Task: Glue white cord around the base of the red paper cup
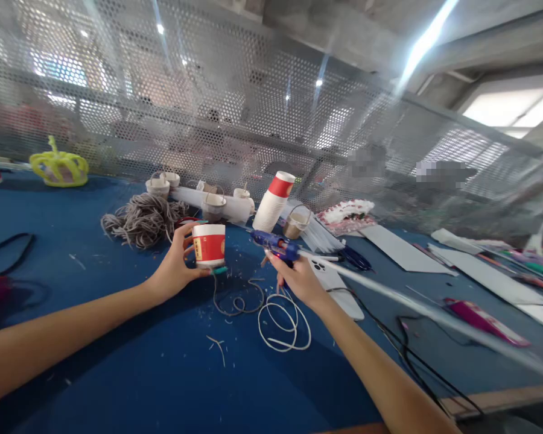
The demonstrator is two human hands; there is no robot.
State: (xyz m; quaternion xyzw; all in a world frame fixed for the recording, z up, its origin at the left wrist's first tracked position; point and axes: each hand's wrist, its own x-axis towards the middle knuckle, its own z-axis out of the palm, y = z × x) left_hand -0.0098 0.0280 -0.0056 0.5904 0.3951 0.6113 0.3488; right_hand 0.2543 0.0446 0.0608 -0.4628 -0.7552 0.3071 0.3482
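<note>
My left hand (174, 268) grips a short red and white paper cup (209, 245) just above the blue table (117, 361). My right hand (298, 278) holds a blue glue gun (276, 244), its nozzle pointing left toward the cup. A long white glue stick (389, 295) sticks out behind the gun to the right. Loops of white cord (283, 319) and grey cord (235, 301) lie on the table under both hands.
Behind the cup sit a bundle of grey yarn (140, 220), a taller red and white cup (274, 202), small cup baskets (213, 206) and a white tube. A yellow crown (60, 167) stands far left. White paper sheets (407, 250), black cables (416, 355) and a perforated metal screen (235, 108) lie beyond.
</note>
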